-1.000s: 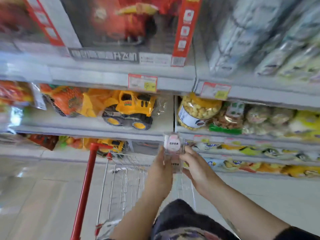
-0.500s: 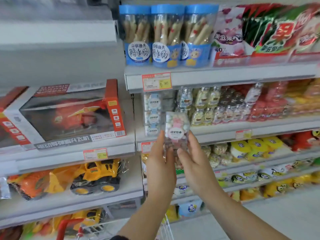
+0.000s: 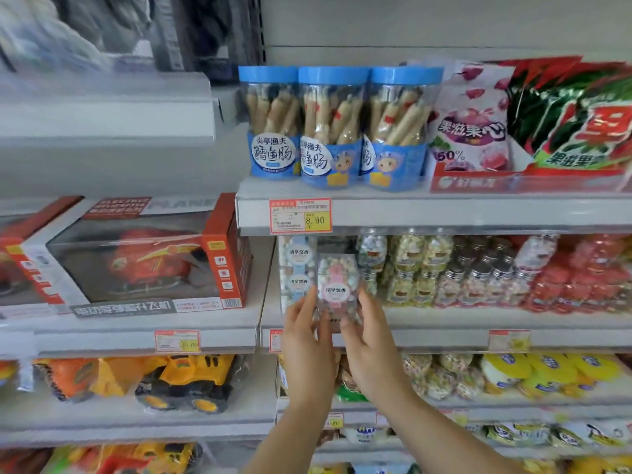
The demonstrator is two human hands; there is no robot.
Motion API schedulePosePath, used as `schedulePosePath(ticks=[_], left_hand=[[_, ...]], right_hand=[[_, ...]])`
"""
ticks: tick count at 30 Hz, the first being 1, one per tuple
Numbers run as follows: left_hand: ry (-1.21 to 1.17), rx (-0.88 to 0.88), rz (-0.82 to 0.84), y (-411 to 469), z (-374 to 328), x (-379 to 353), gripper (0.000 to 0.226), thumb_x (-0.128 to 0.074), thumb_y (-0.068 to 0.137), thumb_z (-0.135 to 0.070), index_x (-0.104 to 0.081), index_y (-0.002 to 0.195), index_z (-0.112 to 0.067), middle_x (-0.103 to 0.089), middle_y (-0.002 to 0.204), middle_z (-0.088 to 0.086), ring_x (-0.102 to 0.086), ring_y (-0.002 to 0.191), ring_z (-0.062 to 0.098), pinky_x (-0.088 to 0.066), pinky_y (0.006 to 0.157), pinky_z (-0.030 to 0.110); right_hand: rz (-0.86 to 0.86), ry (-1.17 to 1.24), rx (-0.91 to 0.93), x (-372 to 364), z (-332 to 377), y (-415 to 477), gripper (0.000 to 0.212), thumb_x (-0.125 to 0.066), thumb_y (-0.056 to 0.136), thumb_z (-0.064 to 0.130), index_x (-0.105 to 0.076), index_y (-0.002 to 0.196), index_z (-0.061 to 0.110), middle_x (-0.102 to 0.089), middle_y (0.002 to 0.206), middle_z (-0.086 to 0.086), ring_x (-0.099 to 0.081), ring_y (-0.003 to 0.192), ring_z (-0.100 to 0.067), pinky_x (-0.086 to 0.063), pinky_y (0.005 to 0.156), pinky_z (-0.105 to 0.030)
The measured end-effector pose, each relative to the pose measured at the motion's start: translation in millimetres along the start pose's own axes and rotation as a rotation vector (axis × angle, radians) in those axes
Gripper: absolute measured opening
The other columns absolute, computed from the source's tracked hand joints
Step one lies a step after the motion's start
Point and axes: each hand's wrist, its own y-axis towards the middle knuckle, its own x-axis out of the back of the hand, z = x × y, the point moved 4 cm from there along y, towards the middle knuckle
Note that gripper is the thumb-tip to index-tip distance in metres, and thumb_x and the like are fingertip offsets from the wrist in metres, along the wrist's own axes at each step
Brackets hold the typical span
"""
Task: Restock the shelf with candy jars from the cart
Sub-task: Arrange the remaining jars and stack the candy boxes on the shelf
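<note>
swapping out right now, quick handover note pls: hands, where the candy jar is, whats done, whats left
Hands: left hand and right hand both hold one candy jar by its sides, upright.
Where: the jar is in front of the candy shelf, just right of the stacked jars with the same label.
Done: jar raised to shelf level.
Left: set it down in what looks like a gap beside that stack, then return to the cart, which is out of view.

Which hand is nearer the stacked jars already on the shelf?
Left. The left hand holds the held jar on its left side, fingertips right by the stacked jars; the right hand holds its right side, with the held jar between.
</note>
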Motion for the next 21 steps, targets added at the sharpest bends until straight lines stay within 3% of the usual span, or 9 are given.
schedulePosePath(ticks=[4, 9, 14, 17, 21], left_hand=[[0.009, -0.008, -0.05, 4, 4, -8, 0.048, -0.057, 0.099, -0.012, -0.049, 0.145, -0.026, -0.052, 0.122, -0.015, -0.057, 0.109, 0.004, -0.051, 0.092, 0.026], [0.003, -0.024, -0.077, 7, 6, -13, 0.05, -0.059, 0.098, -0.015, -0.049, 0.144, -0.032, -0.043, 0.115, -0.031, -0.06, 0.105, 0.01, -0.051, 0.091, 0.025], [-0.024, -0.01, -0.113, 12, 4, -11, 0.04, -0.061, 0.097, -0.017, -0.057, 0.132, -0.035, -0.05, 0.114, -0.027, -0.062, 0.103, 0.006, -0.054, 0.088, 0.031], [-0.024, -0.005, -0.128, 16, 3, -10, 0.035, -0.063, 0.096, -0.017, -0.055, 0.121, -0.041, -0.056, 0.111, -0.021, -0.062, 0.101, 0.005, -0.055, 0.086, 0.032], [0.038, -0.013, -0.147, 18, 3, -10, 0.031, -0.062, 0.096, -0.018, -0.062, 0.125, -0.03, -0.058, 0.109, -0.015, -0.058, 0.099, 0.004, -0.049, 0.078, 0.02]], right_hand=[[-0.026, 0.031, 0.003, 0, -4, 8, 0.055, -0.044, 0.104, 0.026, -0.023, 0.155, 0.031, -0.033, 0.153, 0.017, -0.032, 0.14, 0.002, -0.033, 0.116, -0.029], [-0.19, -0.014, 0.071, 3, -12, 17, 0.046, -0.055, 0.099, 0.02, -0.045, 0.143, 0.029, -0.047, 0.137, 0.016, -0.05, 0.125, 0.0, -0.048, 0.105, -0.029], [-0.286, 0.024, 0.107, 4, -15, 21, 0.047, -0.064, 0.093, 0.012, -0.053, 0.13, 0.04, -0.057, 0.122, 0.015, -0.06, 0.11, 0.001, -0.053, 0.094, -0.021], [-0.349, 0.003, 0.1, 2, -20, 24, 0.044, -0.068, 0.091, 0.011, -0.061, 0.133, 0.025, -0.062, 0.12, 0.009, -0.063, 0.108, -0.005, -0.056, 0.092, -0.028], [-0.452, -0.082, 0.132, 1, -23, 25, 0.044, -0.073, 0.087, 0.012, -0.064, 0.13, 0.019, -0.066, 0.114, 0.004, -0.067, 0.099, -0.015, -0.059, 0.082, -0.041]])
